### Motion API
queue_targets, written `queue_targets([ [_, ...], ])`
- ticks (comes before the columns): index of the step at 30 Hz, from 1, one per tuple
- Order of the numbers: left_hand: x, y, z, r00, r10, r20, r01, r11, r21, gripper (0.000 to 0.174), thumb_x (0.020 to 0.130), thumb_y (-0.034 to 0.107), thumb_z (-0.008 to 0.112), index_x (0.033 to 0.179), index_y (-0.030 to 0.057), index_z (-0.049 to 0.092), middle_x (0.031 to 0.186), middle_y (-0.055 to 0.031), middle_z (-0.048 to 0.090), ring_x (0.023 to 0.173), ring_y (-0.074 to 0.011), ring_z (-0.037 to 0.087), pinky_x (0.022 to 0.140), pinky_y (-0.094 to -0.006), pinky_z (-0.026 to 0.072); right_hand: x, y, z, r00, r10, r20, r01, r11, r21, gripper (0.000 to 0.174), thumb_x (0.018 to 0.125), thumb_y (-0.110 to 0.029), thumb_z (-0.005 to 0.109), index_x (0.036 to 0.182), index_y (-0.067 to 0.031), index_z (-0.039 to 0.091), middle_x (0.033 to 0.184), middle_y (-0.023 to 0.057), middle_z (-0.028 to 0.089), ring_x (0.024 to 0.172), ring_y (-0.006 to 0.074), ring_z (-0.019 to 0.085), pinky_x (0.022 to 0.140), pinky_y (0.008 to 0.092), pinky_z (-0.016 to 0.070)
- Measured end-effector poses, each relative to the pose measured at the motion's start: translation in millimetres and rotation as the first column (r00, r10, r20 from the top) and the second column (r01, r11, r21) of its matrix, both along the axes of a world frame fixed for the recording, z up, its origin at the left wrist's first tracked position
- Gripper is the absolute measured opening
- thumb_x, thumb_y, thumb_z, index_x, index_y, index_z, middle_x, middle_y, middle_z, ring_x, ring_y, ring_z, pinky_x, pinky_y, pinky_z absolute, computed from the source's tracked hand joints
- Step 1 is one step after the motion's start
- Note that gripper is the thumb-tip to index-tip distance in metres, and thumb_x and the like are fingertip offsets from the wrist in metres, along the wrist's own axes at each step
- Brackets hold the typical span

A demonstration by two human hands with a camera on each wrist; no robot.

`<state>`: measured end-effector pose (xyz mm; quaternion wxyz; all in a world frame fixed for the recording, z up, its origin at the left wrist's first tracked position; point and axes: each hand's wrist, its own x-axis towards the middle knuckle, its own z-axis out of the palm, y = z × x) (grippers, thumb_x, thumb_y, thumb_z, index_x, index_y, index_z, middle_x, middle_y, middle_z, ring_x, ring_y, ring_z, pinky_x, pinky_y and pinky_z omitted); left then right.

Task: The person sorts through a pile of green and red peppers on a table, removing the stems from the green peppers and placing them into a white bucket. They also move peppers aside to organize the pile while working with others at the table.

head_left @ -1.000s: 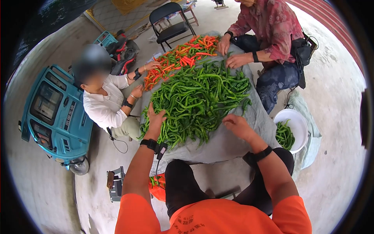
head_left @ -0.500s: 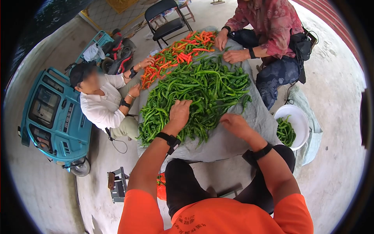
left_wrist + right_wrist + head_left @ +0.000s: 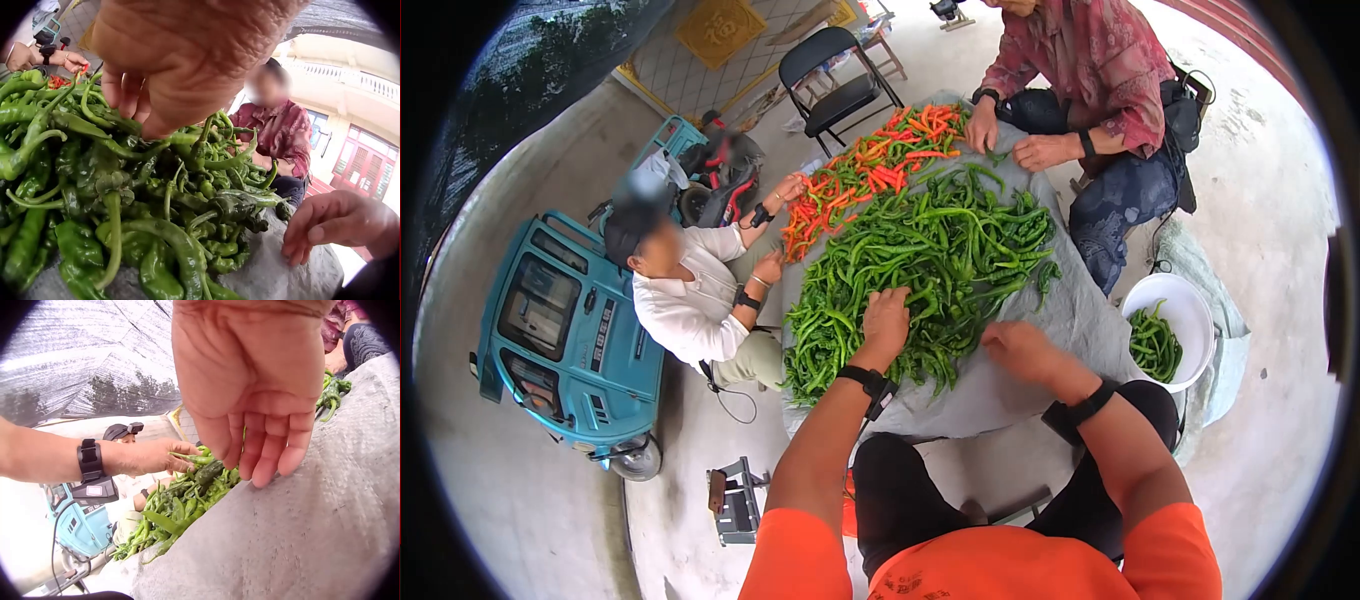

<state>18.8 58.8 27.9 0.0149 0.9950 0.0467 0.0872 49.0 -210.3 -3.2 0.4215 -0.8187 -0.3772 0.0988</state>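
Observation:
Long green chili peppers point(image 3: 940, 240) lie heaped on a grey cloth point(image 3: 990, 395). My left hand point(image 3: 887, 320) reaches into the near side of the heap, back of the hand up. In the right wrist view its fingers pinch a light green chili pepper point(image 3: 199, 459); the left wrist view shows its fingertips down among the peppers, partly hidden behind the palm. My right hand point(image 3: 1025, 352) hovers over the cloth at the heap's right edge. Its fingers hang loosely curled with nothing in them, the palm point(image 3: 250, 375) showing in the right wrist view.
Red and orange chilies point(image 3: 880, 175) lie at the heap's far left. A white bucket point(image 3: 1200, 335) holding green chilies stands to the right. One person in a white shirt point(image 3: 690, 300) sits left; another in a patterned red shirt point(image 3: 1100, 70) works opposite. A blue three-wheeler point(image 3: 570, 330) stands behind.
My left hand has moved from the heap's left side rightward to its near middle, its fingers drawing in. My right hand stays near the right edge. The head view has shifted slightly.

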Motion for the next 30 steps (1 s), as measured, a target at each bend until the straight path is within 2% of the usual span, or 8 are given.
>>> queue_targets([
  [1,-1.6,-0.1,1.9,1.0,-0.013,0.019,0.013,1.0,-0.014,0.034,0.08,0.007,0.063,0.114,0.0109,0.059,0.107,-0.0116,0.058,0.102,-0.0317,0.05,0.086,-0.0427,0.0454,-0.4,0.5,0.8,1.0,0.012,-0.001,-0.012,1.0,-0.005,0.016,0.081,-0.017,0.054,0.091,-0.0069,0.063,0.09,0.0139,0.066,0.089,0.034,0.061,0.076,0.0432,0.0483],
  [4,-3.9,-0.1,8.0,0.998,-0.022,-0.05,0.022,1.0,-0.005,0.033,0.078,0.007,0.063,0.111,0.0096,0.057,0.102,-0.0119,0.058,0.101,-0.0322,0.05,0.087,-0.0424,0.0434,0.8,-3.6,0.7,1.0,0.026,0.008,-0.026,0.999,-0.019,0.017,0.081,-0.018,0.054,0.091,-0.0071,0.063,0.091,0.0142,0.066,0.09,0.0343,0.061,0.077,0.0436,0.0479],
  [7,-4.5,0.3,14.3,1.0,-0.021,-0.007,0.02,1.0,-0.01,0.025,0.079,0.008,0.062,0.104,0.0091,0.057,0.1,-0.0117,0.059,0.098,-0.0319,0.053,0.084,-0.0429,0.0445,1.9,-3.1,-1.0,1.0,0.028,0.014,-0.028,0.999,-0.023,0.017,0.081,-0.018,0.054,0.091,-0.0072,0.063,0.091,0.0146,0.065,0.091,0.0342,0.06,0.078,0.0437,0.0474],
  [13,-6.7,-4.9,38.0,0.975,-0.006,0.223,0.02,0.998,-0.061,0.02,0.083,0.011,0.06,0.102,0.0089,0.057,0.094,-0.0136,0.063,0.092,-0.0336,0.058,0.077,-0.0428,0.0477,3.2,-2.3,3.7,0.999,0.036,-0.023,-0.037,0.999,-0.036,0.016,0.08,-0.017,0.054,0.09,-0.0075,0.063,0.091,0.0145,0.065,0.091,0.0345,0.06,0.077,0.0443,0.0474],
  [16,-9.2,-2.7,43.2,0.986,0.03,0.165,-0.019,0.998,-0.065,0.021,0.084,0.015,0.06,0.104,0.0094,0.057,0.095,-0.0141,0.064,0.09,-0.0332,0.06,0.074,-0.0428,0.0488,6.1,-0.3,-1.9,0.999,0.041,0.001,-0.041,0.999,-0.022,0.016,0.08,-0.017,0.054,0.088,-0.0072,0.063,0.089,0.0142,0.065,0.089,0.0346,0.06,0.075,0.0446,0.0476],
  [17,-9.8,3.6,37.0,0.982,0.01,0.19,-0.004,1.0,-0.031,0.023,0.084,0.018,0.06,0.106,0.0099,0.057,0.093,-0.0144,0.065,0.084,-0.0333,0.062,0.072,-0.0431,0.0494,4.8,-0.3,-3.9,0.999,0.044,0.019,-0.044,0.999,-0.009,0.015,0.08,-0.017,0.054,0.088,-0.0072,0.063,0.088,0.0141,0.065,0.088,0.0345,0.06,0.075,0.0446,0.0477],
  [24,-19.8,1.8,42.5,0.989,0.1,0.111,-0.09,0.992,-0.091,0.023,0.083,0.025,0.065,0.098,0.0096,0.059,0.084,-0.0123,0.067,0.079,-0.0331,0.064,0.067,-0.0438,0.0502,1.8,5.6,-7.1,0.998,0.014,0.058,-0.014,1.0,-0.004,0.012,0.079,-0.014,0.054,0.086,-0.0069,0.061,0.086,0.0141,0.064,0.084,0.0351,0.061,0.072,0.0441,0.0479],
  [30,-27.3,2.7,50.2,0.985,0.149,0.086,-0.139,0.984,-0.111,0.025,0.078,0.03,0.07,0.088,0.0093,0.059,0.079,-0.0101,0.066,0.074,-0.0315,0.064,0.063,-0.0418,0.0491,-4.2,7.5,9.4,0.998,0.0,0.057,-0.006,0.994,0.112,0.011,0.08,-0.011,0.054,0.086,-0.0069,0.061,0.087,0.0138,0.064,0.083,0.0346,0.061,0.071,0.0428,0.0484],
])
